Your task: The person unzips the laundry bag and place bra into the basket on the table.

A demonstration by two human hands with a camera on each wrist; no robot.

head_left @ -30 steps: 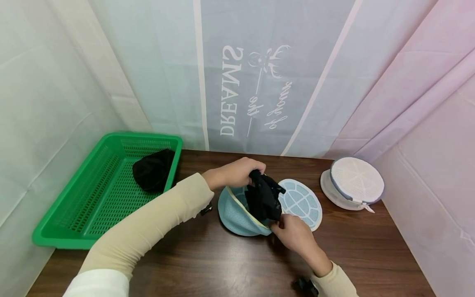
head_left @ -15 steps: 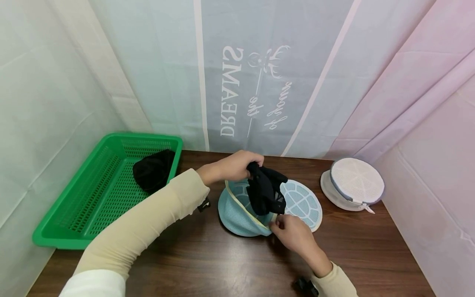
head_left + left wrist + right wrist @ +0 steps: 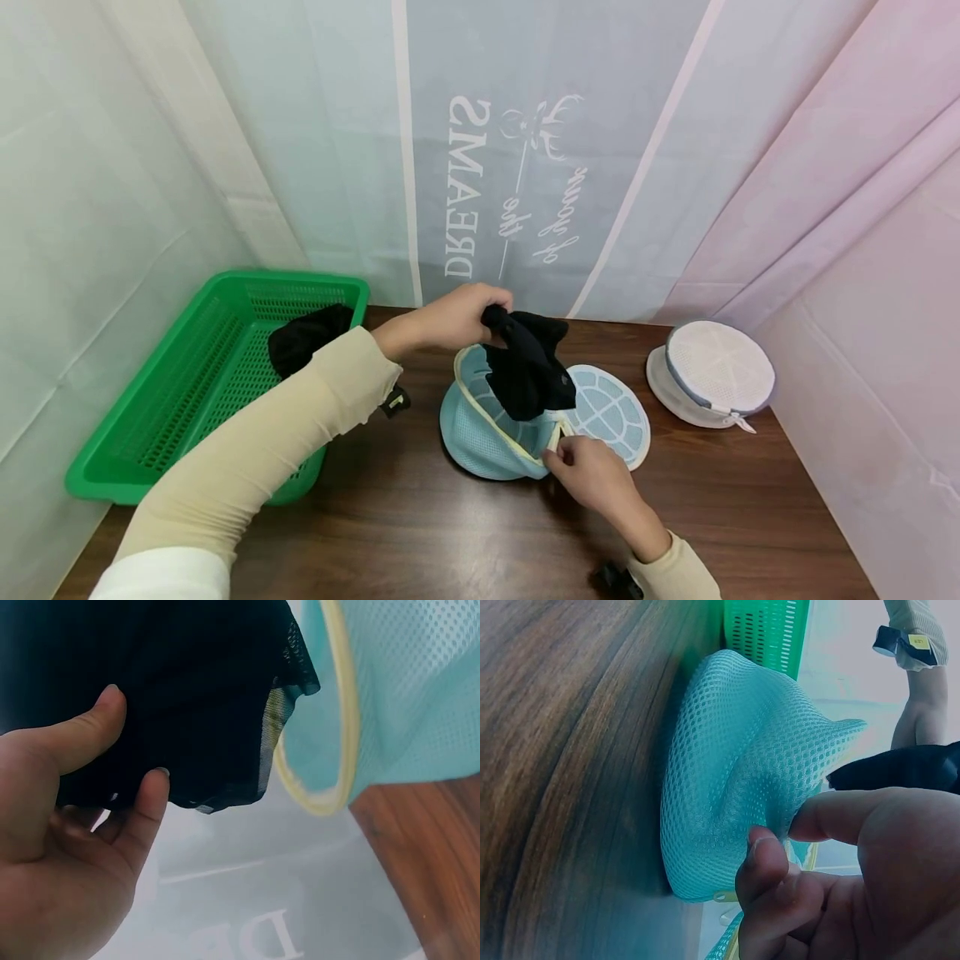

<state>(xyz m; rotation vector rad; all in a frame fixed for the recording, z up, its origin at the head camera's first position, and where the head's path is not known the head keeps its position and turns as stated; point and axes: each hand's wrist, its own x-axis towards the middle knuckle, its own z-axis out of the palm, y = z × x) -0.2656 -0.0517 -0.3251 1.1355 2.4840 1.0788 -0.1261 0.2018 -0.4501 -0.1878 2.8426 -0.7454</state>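
Note:
A light blue mesh laundry bag (image 3: 480, 437) with yellow trim sits unzipped on the table, its round lid (image 3: 606, 410) folded out to the right. Over the bag's mouth hangs a crumpled black garment (image 3: 528, 375), gripped at its upper end by my left hand (image 3: 459, 317). In the left wrist view the garment (image 3: 202, 712) shows a sheer edge close to the yellow rim, with thumb and fingers around the cloth. At the bag's front right, my right hand (image 3: 596, 475) pinches the rim; the right wrist view shows thumb and fingertips on the mesh (image 3: 727, 787).
A green plastic basket (image 3: 180, 467) stands on the left with a dark cloth item (image 3: 303, 340) inside, partly covered by my left sleeve. A white round mesh bag (image 3: 722, 367) with a zip stands at the back right. Printed curtains (image 3: 480, 150) close off the back.
My left hand has moved up and to the left, lifting the black garment higher out of the laundry bag's mouth. The right hand keeps its hold on the rim.

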